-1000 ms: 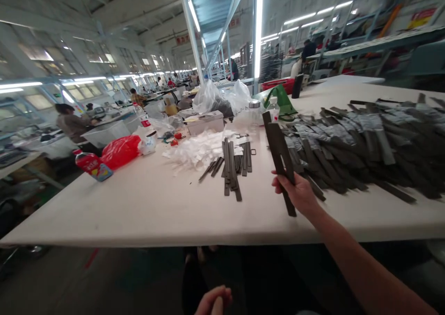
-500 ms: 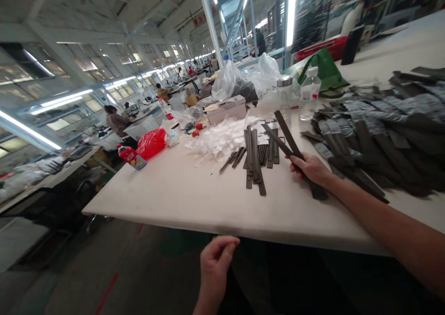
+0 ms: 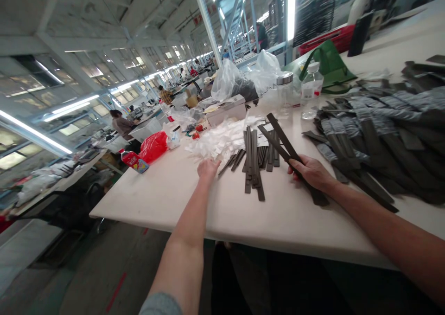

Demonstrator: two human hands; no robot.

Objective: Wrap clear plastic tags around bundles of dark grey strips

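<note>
My right hand (image 3: 312,172) is closed round a couple of long dark strips (image 3: 282,144) that slant up to the left above the white table (image 3: 174,199). My left hand (image 3: 207,168) is stretched out over the table and reaches the near edge of a heap of small white plastic bags (image 3: 222,138); its fingers are curled down at the heap and I cannot make out whether they hold anything. A small pile of dark strips (image 3: 253,159) lies between my hands. A big heap of dark strips (image 3: 382,129) covers the table to the right.
A red bag (image 3: 153,146) and a red-labelled bottle (image 3: 134,161) sit at the left table edge. Behind stand a white box (image 3: 227,110), clear plastic bags (image 3: 239,76), a glass jar (image 3: 285,90), a water bottle (image 3: 311,90) and a green bag (image 3: 328,64). People work at tables far left.
My left hand has risen from below the table edge and reached forward to the heap of white bags. My right hand has stayed about where it was, with the strips in it.
</note>
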